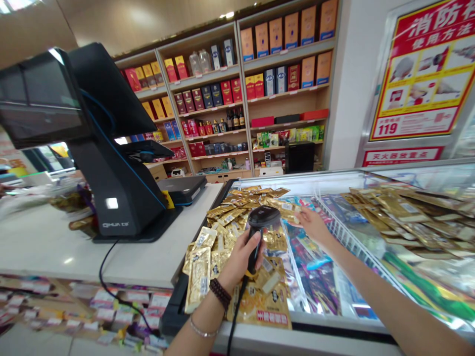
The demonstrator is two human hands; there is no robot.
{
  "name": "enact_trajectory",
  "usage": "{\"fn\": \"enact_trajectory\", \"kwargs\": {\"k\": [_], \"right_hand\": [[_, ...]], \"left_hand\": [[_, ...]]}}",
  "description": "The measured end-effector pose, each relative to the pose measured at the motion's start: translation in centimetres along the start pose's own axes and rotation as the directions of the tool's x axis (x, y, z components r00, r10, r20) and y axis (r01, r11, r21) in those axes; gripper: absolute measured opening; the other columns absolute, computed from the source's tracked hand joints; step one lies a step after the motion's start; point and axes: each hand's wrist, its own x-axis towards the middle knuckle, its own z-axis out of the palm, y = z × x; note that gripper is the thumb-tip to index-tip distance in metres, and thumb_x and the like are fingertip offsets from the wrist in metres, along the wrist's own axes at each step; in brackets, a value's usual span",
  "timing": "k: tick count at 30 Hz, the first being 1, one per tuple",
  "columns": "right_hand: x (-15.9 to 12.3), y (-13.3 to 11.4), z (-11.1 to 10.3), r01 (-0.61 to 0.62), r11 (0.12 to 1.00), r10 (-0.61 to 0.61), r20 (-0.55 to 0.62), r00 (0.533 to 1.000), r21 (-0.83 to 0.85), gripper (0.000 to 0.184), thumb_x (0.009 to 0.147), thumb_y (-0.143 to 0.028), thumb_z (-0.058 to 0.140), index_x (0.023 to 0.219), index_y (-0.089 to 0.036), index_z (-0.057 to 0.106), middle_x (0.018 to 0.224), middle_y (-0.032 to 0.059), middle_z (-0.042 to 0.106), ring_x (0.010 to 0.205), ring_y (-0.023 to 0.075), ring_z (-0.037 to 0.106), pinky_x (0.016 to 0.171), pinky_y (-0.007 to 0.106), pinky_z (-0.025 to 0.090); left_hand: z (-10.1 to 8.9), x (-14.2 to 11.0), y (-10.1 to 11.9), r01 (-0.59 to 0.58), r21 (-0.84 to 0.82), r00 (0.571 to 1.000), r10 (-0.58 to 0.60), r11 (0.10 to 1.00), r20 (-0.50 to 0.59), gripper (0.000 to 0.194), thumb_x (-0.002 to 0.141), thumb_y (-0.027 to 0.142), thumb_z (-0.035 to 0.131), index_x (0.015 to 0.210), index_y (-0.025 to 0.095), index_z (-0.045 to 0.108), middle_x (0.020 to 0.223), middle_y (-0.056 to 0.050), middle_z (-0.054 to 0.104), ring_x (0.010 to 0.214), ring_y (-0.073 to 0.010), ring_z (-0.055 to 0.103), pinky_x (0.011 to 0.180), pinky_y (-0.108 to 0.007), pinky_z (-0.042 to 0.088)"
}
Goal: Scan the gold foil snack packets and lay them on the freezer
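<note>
In my left hand [245, 254] is a black barcode scanner [262, 217], its head pointing away and to the right, with a cable trailing down past my wrist. My right hand [309, 222] pinches the end of a gold foil packet [287, 208] just right of the scanner head. Below and left of both hands lies a spread of similar gold packets [220, 220] on the freezer's glass top. A larger gold bag [260, 306] with red lettering lies under my left forearm. The scanner partly hides the packets behind it.
A black checkout terminal [118, 188] stands on the white counter [156, 257] at left. More gold packets [404, 212] are heaped on the right side of the freezer [334, 321]. White wire dividers [345, 235] show through the glass. Shelves [241, 69] of boxes and bottles line the back wall.
</note>
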Motion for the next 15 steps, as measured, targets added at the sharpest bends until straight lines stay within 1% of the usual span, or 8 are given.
{"fn": "enact_trajectory", "kwargs": {"k": [2, 6, 8, 10, 12, 14, 15], "right_hand": [[0.0, 0.0, 0.0, -0.038, 0.998, 0.037, 0.012, 0.999, 0.059, 0.051, 0.078, -0.08, 0.081, 0.093, -0.032, 0.074, 0.098, 0.0083, 0.086, 0.097, 0.0365, 0.086, 0.095, 0.061, 0.075], [0.2, -0.3, 0.0, -0.115, 0.978, 0.115, 0.006, 0.993, 0.175, 0.041, 0.079, -0.066, 0.087, 0.099, -0.032, 0.077, 0.112, 0.0111, 0.089, 0.112, 0.0412, 0.085, 0.102, 0.066, 0.072], [0.1, -0.6, -0.3, -0.164, 0.957, 0.171, -0.009, 0.985, 0.24, 0.036, 0.078, -0.057, 0.091, 0.099, -0.031, 0.079, 0.114, 0.0122, 0.089, 0.118, 0.0437, 0.084, 0.103, 0.067, 0.071], [0.0, -0.9, -0.9, -0.189, 0.934, 0.209, -0.035, 0.977, 0.303, 0.03, 0.076, -0.05, 0.093, 0.096, -0.031, 0.08, 0.11, 0.0119, 0.089, 0.12, 0.0445, 0.084, 0.102, 0.067, 0.071], [-0.1, -1.3, -1.9, -0.186, 0.916, 0.227, -0.077, 0.971, 0.354, 0.024, 0.076, -0.043, 0.092, 0.093, -0.031, 0.08, 0.104, 0.0096, 0.089, 0.118, 0.0427, 0.085, 0.099, 0.065, 0.073], [0.1, -1.8, -3.3, -0.191, 0.907, 0.265, -0.157, 0.951, 0.376, 0.019, 0.077, -0.036, 0.089, 0.092, -0.03, 0.08, 0.095, 0.0062, 0.088, 0.106, 0.0384, 0.087, 0.094, 0.06, 0.075], [0.3, -2.1, -4.3, -0.172, 0.912, 0.27, -0.23, 0.935, 0.372, 0.016, 0.079, -0.033, 0.087, 0.092, -0.029, 0.08, 0.091, 0.0053, 0.087, 0.099, 0.0351, 0.087, 0.091, 0.056, 0.076]], "left_hand": [[0.0, 0.0, 0.0, 0.002, -0.003, 1.0, -0.002, 1.0, -0.014, 0.075, 0.078, 0.088, 0.089, 0.098, 0.02, 0.063, 0.073, 0.006, 0.062, 0.042, -0.0052, 0.047, 0.043, -0.021, 0.033], [0.1, 0.0, 0.2, -0.002, 0.007, 0.997, 0.002, 1.0, -0.071, 0.074, 0.077, 0.088, 0.089, 0.09, 0.021, 0.06, 0.074, 0.005, 0.063, 0.042, -0.0044, 0.047, 0.043, -0.02, 0.033], [0.2, 0.0, 0.3, 0.0, 0.024, 0.994, 0.003, 1.0, -0.11, 0.075, 0.075, 0.089, 0.088, 0.088, 0.021, 0.061, 0.073, 0.004, 0.064, 0.043, -0.0046, 0.048, 0.043, -0.019, 0.034], [0.2, -0.1, 0.4, 0.004, 0.039, 0.987, 0.002, 0.999, -0.164, 0.077, 0.072, 0.091, 0.089, 0.087, 0.02, 0.063, 0.071, 0.004, 0.063, 0.042, -0.0049, 0.047, 0.042, -0.019, 0.032], [0.0, -0.1, 0.3, 0.01, 0.051, 0.977, 0.001, 0.999, -0.212, 0.078, 0.07, 0.092, 0.089, 0.085, 0.02, 0.063, 0.069, 0.004, 0.062, 0.041, -0.0051, 0.045, 0.041, -0.019, 0.032], [-0.3, -0.1, 0.0, 0.005, 0.071, 0.976, 0.01, 0.997, -0.217, 0.075, 0.076, 0.09, 0.088, 0.082, 0.02, 0.063, 0.07, 0.002, 0.065, 0.043, -0.006, 0.047, 0.043, -0.02, 0.036], [-0.5, 0.0, -0.2, -0.014, 0.073, 0.968, 0.032, 0.997, -0.247, 0.073, 0.079, 0.088, 0.087, 0.082, 0.02, 0.064, 0.069, 0.002, 0.065, 0.044, -0.0064, 0.046, 0.043, -0.019, 0.036]]}}
